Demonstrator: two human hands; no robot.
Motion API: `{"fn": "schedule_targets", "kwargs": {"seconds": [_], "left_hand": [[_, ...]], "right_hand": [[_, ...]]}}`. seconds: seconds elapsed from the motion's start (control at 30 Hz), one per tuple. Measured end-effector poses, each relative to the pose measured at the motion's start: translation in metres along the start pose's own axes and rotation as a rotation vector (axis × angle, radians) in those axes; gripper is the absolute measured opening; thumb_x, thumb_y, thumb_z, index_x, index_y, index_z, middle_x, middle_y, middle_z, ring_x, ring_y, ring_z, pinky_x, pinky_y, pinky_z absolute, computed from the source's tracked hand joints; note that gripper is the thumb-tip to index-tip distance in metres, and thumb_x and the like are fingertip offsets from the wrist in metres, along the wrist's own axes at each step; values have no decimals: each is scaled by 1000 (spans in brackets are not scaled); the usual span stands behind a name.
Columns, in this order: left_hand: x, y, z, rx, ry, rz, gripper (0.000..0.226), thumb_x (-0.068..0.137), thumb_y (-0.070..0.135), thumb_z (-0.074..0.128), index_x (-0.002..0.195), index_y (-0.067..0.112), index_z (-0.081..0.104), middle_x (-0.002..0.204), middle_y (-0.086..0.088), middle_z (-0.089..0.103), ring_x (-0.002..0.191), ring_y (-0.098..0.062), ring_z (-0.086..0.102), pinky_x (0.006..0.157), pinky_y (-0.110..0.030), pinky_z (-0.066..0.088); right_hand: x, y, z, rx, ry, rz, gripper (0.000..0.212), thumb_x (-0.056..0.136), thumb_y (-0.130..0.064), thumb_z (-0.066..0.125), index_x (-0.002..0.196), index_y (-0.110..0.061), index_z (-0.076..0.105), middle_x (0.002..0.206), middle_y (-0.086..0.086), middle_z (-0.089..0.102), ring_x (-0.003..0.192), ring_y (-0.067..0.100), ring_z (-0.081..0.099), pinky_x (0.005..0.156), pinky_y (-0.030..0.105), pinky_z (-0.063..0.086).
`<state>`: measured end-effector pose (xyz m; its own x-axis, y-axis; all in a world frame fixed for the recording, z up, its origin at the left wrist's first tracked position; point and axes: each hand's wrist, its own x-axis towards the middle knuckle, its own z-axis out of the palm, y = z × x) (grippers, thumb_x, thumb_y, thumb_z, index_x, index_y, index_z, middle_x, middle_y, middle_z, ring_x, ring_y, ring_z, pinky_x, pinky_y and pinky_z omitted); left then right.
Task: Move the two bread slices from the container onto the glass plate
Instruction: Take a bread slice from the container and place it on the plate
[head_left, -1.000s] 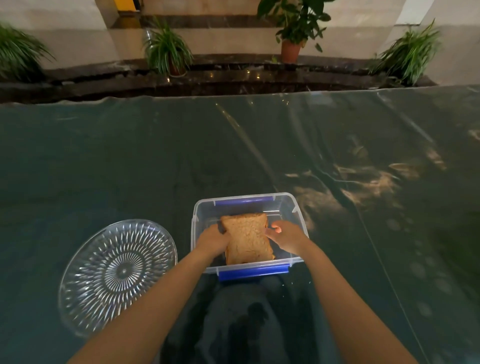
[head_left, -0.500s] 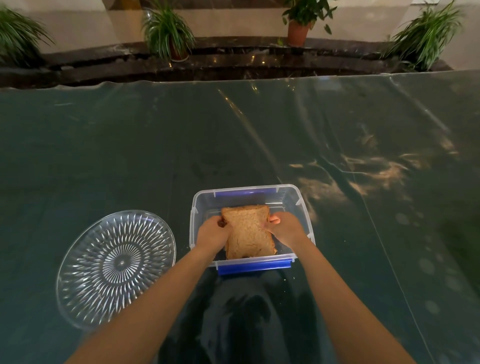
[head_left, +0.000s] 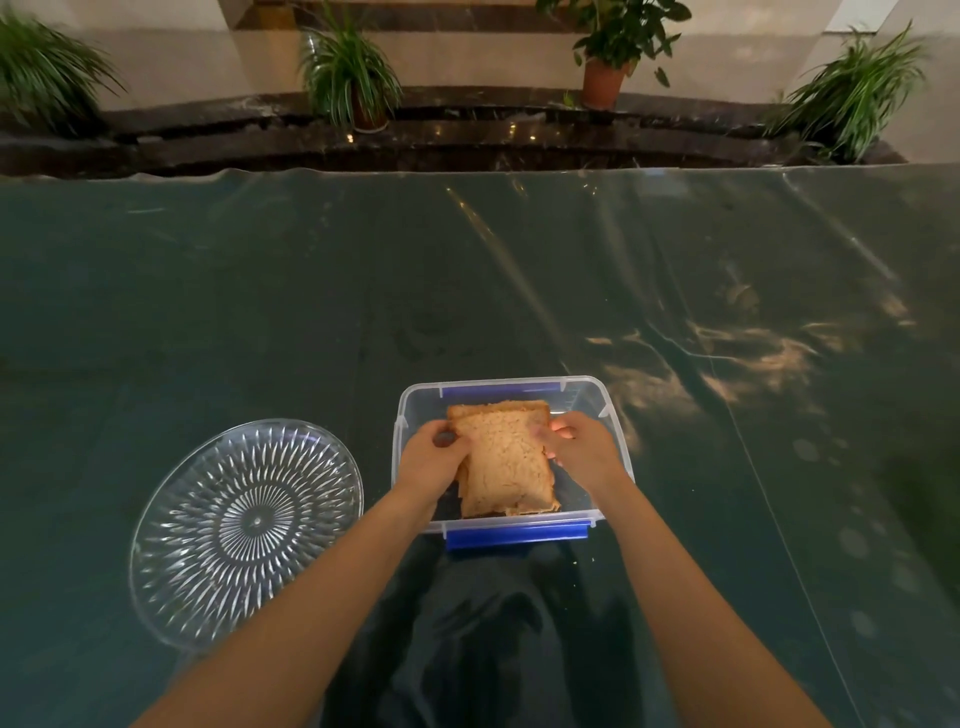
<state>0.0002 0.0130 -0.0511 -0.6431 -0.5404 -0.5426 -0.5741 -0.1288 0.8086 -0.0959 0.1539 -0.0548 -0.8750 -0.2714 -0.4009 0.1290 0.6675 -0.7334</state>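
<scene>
Two stacked brown bread slices (head_left: 503, 457) sit inside a clear plastic container (head_left: 582, 391) with blue clips, near the table's front edge. My left hand (head_left: 431, 460) grips the stack's left side and my right hand (head_left: 582, 449) grips its right side. The top slice looks tilted up a little at the near end, with the lower slice peeking out beneath it. An empty cut-glass plate (head_left: 244, 530) lies to the left of the container.
The table is covered with a dark green cloth under a shiny clear plastic sheet (head_left: 519, 270). Beyond its far edge runs a dark stone ledge with several potted plants (head_left: 608, 57).
Both hands have closed in on the sides of the bread and taken hold of it. The stack has lifted slightly inside the container.
</scene>
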Motion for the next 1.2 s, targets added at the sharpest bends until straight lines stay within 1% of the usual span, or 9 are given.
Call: {"fn": "schedule_targets", "kwargs": {"seconds": [0.2,0.3,0.37,0.53,0.7,0.8,0.9,1.07,1.2], "left_hand": [[-14,19,-17,-101,7,116,33,86,24,61,117,17,54,120,-5,59,111,-24,56,97,-43,50],[-20,32,-33,-148,22,201,32,85,23,63,115,15,55,115,-3,59,105,-18,57,91,-35,51],[-23,39,-49,-190,21,239,33,83,20,65,115,13,56,116,-6,61,106,-21,59,93,-38,52],[-28,46,-100,-269,44,288,33,79,17,70,110,14,59,111,-5,65,106,-22,62,93,-41,53],[-34,39,-159,-351,111,287,33,80,15,69,111,12,60,111,-6,65,107,-24,62,90,-40,54],[-38,26,-194,-353,167,265,40,81,16,68,119,6,58,116,-9,65,106,-24,62,87,-38,54],[-38,7,-222,-364,244,226,38,82,12,67,118,2,59,116,-13,65,101,-23,63,86,-36,53],[-34,-30,-250,-276,321,132,27,83,11,65,108,0,64,105,-16,67,67,-10,56,67,-34,54],[-24,-55,-264,-265,302,52,29,83,10,65,110,-2,63,91,-7,65,68,-12,58,63,-28,49]], "right_hand": [[-21,-27,-20,146,-12,-121,33,86,-32,64,106,-7,64,102,9,68,101,26,65,94,41,54],[-30,-49,-24,197,-11,-188,34,86,-32,64,110,-8,63,107,10,68,101,24,64,92,38,55],[-35,-65,-22,225,-21,-224,32,86,-30,64,108,-7,62,108,10,67,101,24,64,87,35,55],[-45,-106,0,242,-44,-325,16,86,-26,64,95,-14,61,95,6,66,91,23,64,84,37,54],[-53,-142,45,236,-129,-381,18,85,-29,64,96,-15,61,97,4,66,92,21,65,83,33,55],[-60,-156,82,261,-199,-354,19,85,-29,65,98,-14,61,97,4,66,93,21,64,87,38,56],[-65,-160,120,282,-280,-299,16,86,-27,65,95,-15,60,90,1,65,90,19,64,87,38,57],[-74,-149,175,247,-334,-210,10,86,-29,64,83,-19,60,85,1,64,85,20,64,87,41,57],[-80,-136,205,258,-357,-111,19,87,-25,63,91,-7,62,78,4,63,77,21,64,82,45,58]]}}
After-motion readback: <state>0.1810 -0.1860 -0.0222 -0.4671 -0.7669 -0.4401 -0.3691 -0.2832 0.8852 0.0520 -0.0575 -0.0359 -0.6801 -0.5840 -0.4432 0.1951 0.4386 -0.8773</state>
